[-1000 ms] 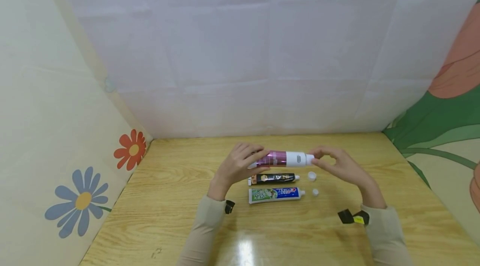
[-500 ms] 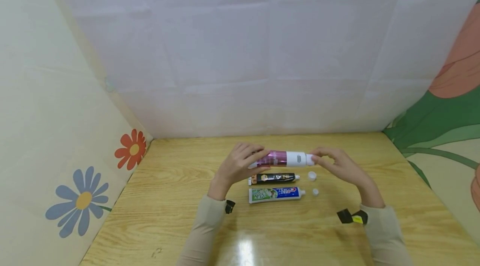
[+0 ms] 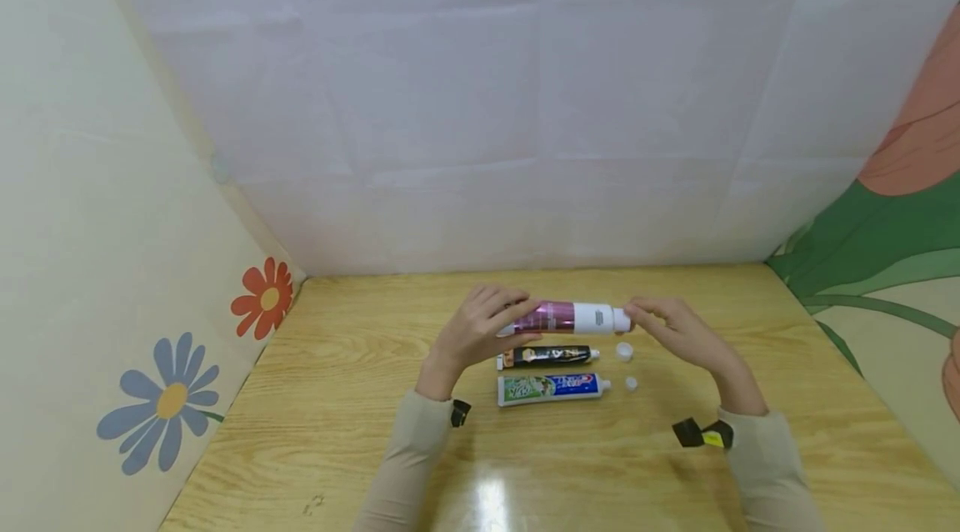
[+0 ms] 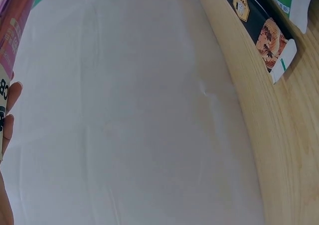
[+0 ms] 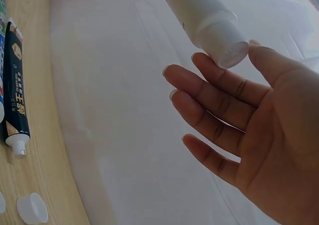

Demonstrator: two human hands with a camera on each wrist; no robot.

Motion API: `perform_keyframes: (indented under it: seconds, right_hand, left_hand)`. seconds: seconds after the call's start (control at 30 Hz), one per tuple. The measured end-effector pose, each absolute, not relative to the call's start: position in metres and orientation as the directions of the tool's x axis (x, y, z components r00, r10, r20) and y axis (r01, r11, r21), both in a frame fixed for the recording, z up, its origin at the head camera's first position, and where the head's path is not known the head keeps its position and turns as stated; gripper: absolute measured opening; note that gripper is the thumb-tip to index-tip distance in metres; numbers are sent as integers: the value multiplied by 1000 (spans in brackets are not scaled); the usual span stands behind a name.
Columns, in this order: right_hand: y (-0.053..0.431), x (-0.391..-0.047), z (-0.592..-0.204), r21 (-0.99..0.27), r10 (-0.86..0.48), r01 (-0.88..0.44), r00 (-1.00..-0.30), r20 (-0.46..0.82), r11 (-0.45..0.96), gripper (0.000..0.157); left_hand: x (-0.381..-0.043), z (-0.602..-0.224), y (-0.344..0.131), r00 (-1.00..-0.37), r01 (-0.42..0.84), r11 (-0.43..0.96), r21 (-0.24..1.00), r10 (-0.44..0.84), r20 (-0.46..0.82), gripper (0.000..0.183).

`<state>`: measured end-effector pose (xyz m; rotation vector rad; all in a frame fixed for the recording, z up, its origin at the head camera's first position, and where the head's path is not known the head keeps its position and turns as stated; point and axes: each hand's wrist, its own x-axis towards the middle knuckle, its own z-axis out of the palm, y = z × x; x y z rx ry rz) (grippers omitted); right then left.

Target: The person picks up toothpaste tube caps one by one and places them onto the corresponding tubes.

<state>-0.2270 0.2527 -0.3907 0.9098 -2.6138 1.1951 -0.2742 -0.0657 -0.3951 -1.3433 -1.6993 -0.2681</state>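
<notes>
My left hand [image 3: 472, 330] grips a purple and white toothpaste tube [image 3: 555, 317], held level above the table with its white cap [image 3: 621, 319] pointing right. In the left wrist view, only the finger ends [image 4: 13, 98] show beside the tube's lettered tail. The thumb and index finger of my right hand [image 3: 678, 332] pinch the end of the cap, its other fingers spread below in the right wrist view. Nearer me lie a black toothpaste tube [image 3: 555, 356] and a blue and green one [image 3: 547, 388], both with bare nozzles.
A larger white cap [image 3: 624, 352] and a smaller white cap [image 3: 631, 383] rest on the wooden table [image 3: 337, 432], each to the right of a nozzle. White cloth [image 3: 487, 140] hangs behind the table; flower-patterned panels [image 3: 168, 401] flank it.
My right hand's fingers have shifted slightly to the right along the cap, so more of the cap shows. My left hand and the purple tube hold almost the same position.
</notes>
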Motion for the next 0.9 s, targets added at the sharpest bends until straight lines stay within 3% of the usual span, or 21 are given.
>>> perform_keyframes:
  seconds: [0.57,0.9]
  right_hand:
    - [253,-230,-393,-648,-477,-590,-797,371,482,29]
    - [251,-227,-392,-648,-428,-554,-828,362,523,30]
  left_hand:
    - [-273,-393,-67,12,854,392,-341,643,766,50]
    - [-274,-395,-68,1,856,394,-334,645,765,49]
